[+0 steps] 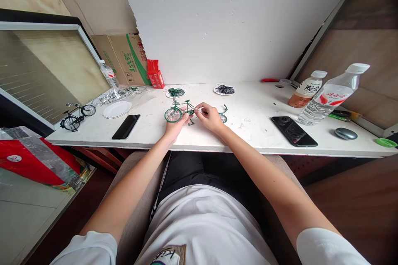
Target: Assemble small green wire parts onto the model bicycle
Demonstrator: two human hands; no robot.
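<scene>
A small green model bicycle (183, 109) is held just above the white table, its wheel pointing left. My left hand (178, 126) is closed on its lower part from below. My right hand (209, 116) is closed in a pinch at the right end of the frame, with a thin whitish tip showing at the fingers; what it is I cannot make out. Just right of that hand, a small spoked wheel (223, 119) and a curved green piece (224, 109) show, partly hidden; whether they join the bicycle I cannot tell.
White plates with green parts (175, 92) and black parts (225, 89) stand behind. Leftward are a finished-looking black model bicycle (76, 116), an unfilled plate (117, 109), a phone (126, 126) and a bottle (108, 75). Rightward are another phone (294, 131), two bottles (334, 93) and a mouse (345, 133).
</scene>
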